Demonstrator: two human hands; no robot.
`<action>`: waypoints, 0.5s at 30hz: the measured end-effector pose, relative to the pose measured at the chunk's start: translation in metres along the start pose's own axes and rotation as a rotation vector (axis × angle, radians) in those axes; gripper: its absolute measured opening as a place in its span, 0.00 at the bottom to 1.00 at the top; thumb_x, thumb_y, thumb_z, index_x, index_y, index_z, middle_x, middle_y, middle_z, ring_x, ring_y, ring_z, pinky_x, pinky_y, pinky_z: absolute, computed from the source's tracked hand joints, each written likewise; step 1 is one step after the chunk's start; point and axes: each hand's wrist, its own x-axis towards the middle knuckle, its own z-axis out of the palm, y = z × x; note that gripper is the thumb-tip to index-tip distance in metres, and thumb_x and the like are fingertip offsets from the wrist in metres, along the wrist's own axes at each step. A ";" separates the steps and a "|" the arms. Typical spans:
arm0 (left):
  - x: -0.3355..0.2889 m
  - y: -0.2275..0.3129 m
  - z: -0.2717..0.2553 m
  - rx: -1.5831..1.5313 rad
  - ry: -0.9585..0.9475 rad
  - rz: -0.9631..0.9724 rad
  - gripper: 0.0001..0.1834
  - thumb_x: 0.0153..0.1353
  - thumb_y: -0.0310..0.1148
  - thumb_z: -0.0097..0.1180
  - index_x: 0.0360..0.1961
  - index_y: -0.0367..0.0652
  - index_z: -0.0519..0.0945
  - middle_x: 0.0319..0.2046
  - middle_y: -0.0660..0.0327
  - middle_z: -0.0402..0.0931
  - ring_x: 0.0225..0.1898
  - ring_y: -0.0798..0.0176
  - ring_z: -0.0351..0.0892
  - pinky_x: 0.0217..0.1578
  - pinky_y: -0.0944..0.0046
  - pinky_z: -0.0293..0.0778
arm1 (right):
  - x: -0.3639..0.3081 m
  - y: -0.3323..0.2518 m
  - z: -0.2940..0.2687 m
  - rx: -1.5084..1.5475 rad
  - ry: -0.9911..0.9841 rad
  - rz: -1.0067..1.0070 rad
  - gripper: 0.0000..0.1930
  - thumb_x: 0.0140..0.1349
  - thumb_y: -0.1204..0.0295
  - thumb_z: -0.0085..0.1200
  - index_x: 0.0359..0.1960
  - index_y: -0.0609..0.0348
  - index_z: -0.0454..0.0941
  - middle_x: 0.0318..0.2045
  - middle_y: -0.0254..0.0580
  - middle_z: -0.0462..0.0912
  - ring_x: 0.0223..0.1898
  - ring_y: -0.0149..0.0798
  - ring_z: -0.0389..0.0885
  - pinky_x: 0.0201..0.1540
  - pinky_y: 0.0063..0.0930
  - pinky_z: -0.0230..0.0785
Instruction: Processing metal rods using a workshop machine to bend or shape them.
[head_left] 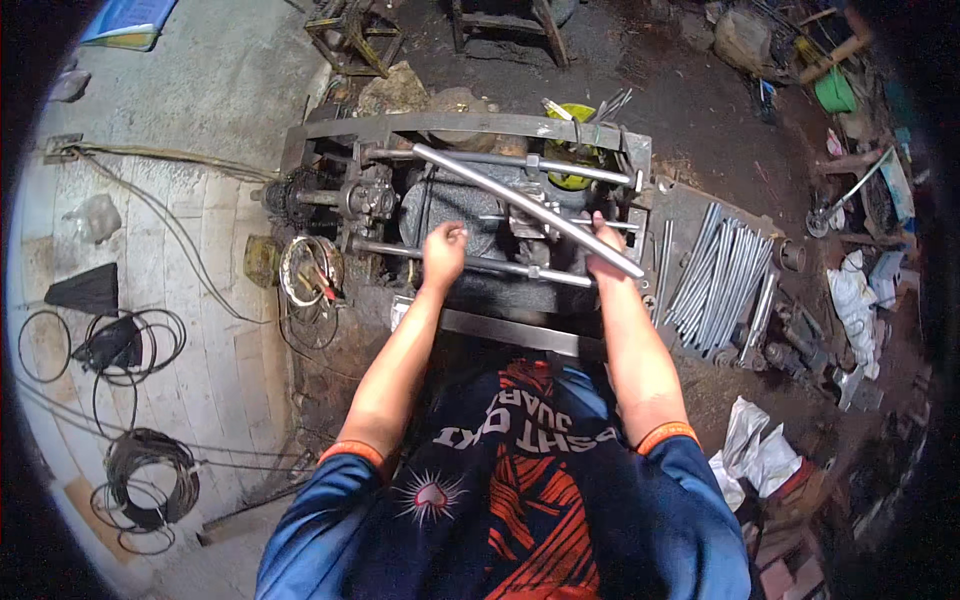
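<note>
A long, smooth metal bar (520, 205) lies slantwise above the frame of a greasy machine (470, 322). Its near right end rests in my right hand (606, 258), whose fingers are closed around it. My left hand (443, 258) is over the machine's front guide rod (490, 265), fingers curled in, with nothing visible in them. Behind runs a second guide rod (470, 156). Between the two rods sits a metal carriage (528, 212), partly covered by the bar. A chuck-like rotating head (368, 198) is at the machine's left side.
Many metal bars (715, 280) lie piled to the right. A yellow-green container (570, 165) stands behind the carriage. At left are a round tub (310, 270) with tools and coiled black cable (152, 478). White sacks (755, 450) lie at lower right.
</note>
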 end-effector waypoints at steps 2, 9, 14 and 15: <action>0.018 -0.025 0.003 0.207 0.022 0.268 0.15 0.56 0.30 0.57 0.45 0.36 0.79 0.43 0.46 0.78 0.47 0.48 0.77 0.51 0.58 0.70 | -0.010 0.000 0.009 -0.115 0.024 0.020 0.13 0.64 0.61 0.55 0.38 0.59 0.75 0.31 0.41 0.79 0.31 0.34 0.77 0.29 0.29 0.71; 0.053 -0.024 0.015 0.506 -0.411 0.607 0.16 0.59 0.35 0.54 0.48 0.44 0.77 0.46 0.53 0.76 0.52 0.47 0.72 0.54 0.45 0.65 | 0.005 0.029 -0.002 0.000 0.057 -0.162 0.04 0.61 0.72 0.58 0.33 0.55 0.75 0.32 0.38 0.80 0.34 0.32 0.80 0.36 0.26 0.79; 0.068 -0.036 0.001 0.588 -0.375 0.664 0.11 0.61 0.32 0.47 0.41 0.46 0.79 0.41 0.56 0.79 0.47 0.51 0.75 0.50 0.48 0.68 | -0.053 -0.004 -0.021 0.308 0.087 -0.139 0.13 0.65 0.64 0.53 0.42 0.61 0.74 0.41 0.44 0.80 0.44 0.42 0.79 0.49 0.35 0.74; 0.070 -0.033 0.000 0.585 -0.359 0.669 0.11 0.61 0.31 0.46 0.41 0.46 0.79 0.41 0.56 0.79 0.47 0.51 0.75 0.50 0.48 0.68 | -0.065 -0.016 -0.039 0.272 0.122 -0.164 0.15 0.67 0.63 0.50 0.46 0.63 0.73 0.45 0.48 0.79 0.46 0.44 0.78 0.53 0.37 0.73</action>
